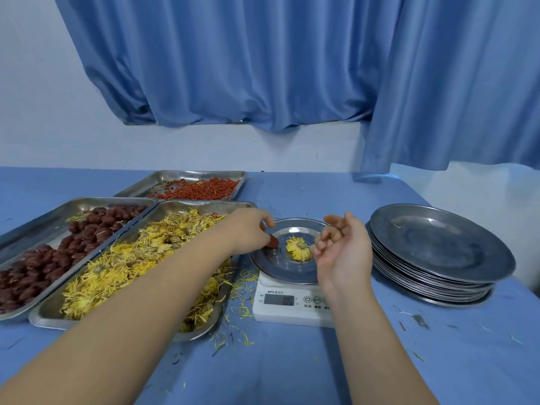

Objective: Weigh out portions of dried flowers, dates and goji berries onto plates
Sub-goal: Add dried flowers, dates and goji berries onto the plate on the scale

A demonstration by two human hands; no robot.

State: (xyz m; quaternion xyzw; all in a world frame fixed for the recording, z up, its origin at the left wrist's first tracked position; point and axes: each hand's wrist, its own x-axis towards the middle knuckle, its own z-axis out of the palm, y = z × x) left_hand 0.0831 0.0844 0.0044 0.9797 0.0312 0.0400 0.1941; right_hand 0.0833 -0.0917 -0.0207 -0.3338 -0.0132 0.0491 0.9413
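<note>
Stainless-steel round plate [280, 267] is seated on the white digital kitchen scale [287, 309]. One yellow dried flower [298, 248] is laid at the plate's centre. A dark red dried date [273, 241] is pinched in the curled fingers of the left hand [248, 232] at the plate's left rim, just beside the flower. The right hand [342, 248] is held palm-up over the plate's right rim, fingers loosely curled, nothing gripped. A stack of round steel plates [438, 249] is located right of the scale.

Round steel plate [289, 273] is set on white digital scale [280, 312]; yellow dried flower [298, 248] is laid at its centre, dark red date [273, 242] at its left edge. Left: steel tray of flowers [204, 206], with steel tray of dates [43, 220] beyond; steel tray of goji berries [163, 178] behind. Right: stack of steel plates [438, 247].
</note>
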